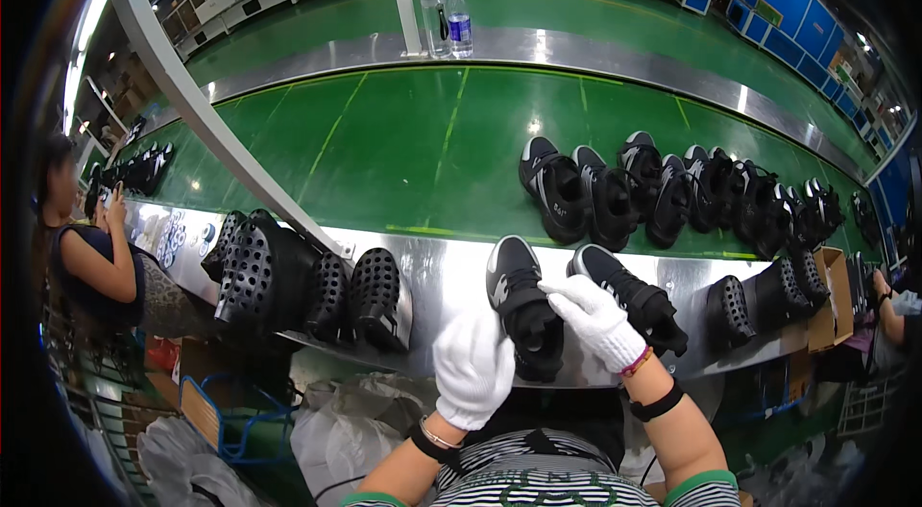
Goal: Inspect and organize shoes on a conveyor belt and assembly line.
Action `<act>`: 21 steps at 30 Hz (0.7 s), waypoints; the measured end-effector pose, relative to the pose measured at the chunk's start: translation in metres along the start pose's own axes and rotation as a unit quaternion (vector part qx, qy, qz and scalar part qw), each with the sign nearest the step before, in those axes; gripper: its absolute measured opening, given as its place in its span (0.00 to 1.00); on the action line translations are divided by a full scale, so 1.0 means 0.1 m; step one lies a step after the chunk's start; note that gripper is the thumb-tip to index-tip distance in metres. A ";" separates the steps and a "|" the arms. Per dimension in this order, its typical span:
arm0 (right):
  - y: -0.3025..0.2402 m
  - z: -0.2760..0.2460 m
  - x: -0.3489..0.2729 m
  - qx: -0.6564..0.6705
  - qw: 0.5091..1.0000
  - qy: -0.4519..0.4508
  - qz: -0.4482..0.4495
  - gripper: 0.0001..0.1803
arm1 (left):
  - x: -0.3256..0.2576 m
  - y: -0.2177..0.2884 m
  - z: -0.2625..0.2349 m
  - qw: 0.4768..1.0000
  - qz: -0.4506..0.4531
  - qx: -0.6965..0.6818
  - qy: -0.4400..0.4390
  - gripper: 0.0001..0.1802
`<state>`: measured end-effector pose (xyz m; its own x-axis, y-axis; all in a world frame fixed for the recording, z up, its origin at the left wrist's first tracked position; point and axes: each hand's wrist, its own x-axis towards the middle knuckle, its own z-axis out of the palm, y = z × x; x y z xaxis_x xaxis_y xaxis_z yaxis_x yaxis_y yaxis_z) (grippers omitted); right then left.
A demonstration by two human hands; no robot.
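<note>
A black sneaker with a grey-rimmed toe and a strap over its top stands on the metal ledge in front of me, its toe pointing away. My left hand, in a white knitted glove, is curled against the sneaker's left side near the heel. From the right, my gloved right hand has its fingers closed on the strap area. Its palm partly covers the gap to a second black sneaker, which stands just to the right. My left fingertips are mostly hidden.
Black perforated shapes stand on the metal ledge at left, with others at right. Several sneakers line the green belt. A white post slants across the left. Two bottles stand beyond. People work at both sides.
</note>
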<state>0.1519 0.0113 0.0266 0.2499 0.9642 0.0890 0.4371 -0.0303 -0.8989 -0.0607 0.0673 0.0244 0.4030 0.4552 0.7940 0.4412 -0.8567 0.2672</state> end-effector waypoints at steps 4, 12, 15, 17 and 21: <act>-0.15 -0.08 0.07 -0.055 0.997 -0.054 0.004 0.14 | -0.17 -0.07 0.13 0.989 -0.100 0.036 -0.100 0.32; -0.05 0.02 0.02 -0.088 0.996 -0.019 -0.014 0.15 | -0.38 -0.07 0.27 0.983 -0.029 0.102 -0.148 0.26; -0.04 0.06 0.01 -0.052 0.999 -0.005 0.001 0.16 | -0.40 0.04 0.26 0.978 -0.020 0.120 -0.167 0.27; -0.14 0.02 -0.04 -0.048 0.998 0.008 -0.049 0.17 | -0.39 0.06 0.18 0.975 -0.034 0.086 -0.204 0.28; -0.48 -0.22 -0.22 -0.277 0.945 0.064 -0.160 0.20 | -0.28 -0.01 0.00 0.984 -0.133 -0.062 -0.100 0.28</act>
<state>0.1446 -0.0140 0.0769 0.1158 0.9089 0.4007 0.8847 0.0890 -0.4575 -0.0724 0.0553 0.0026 0.4413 0.6959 0.5666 0.4557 -0.7177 0.5265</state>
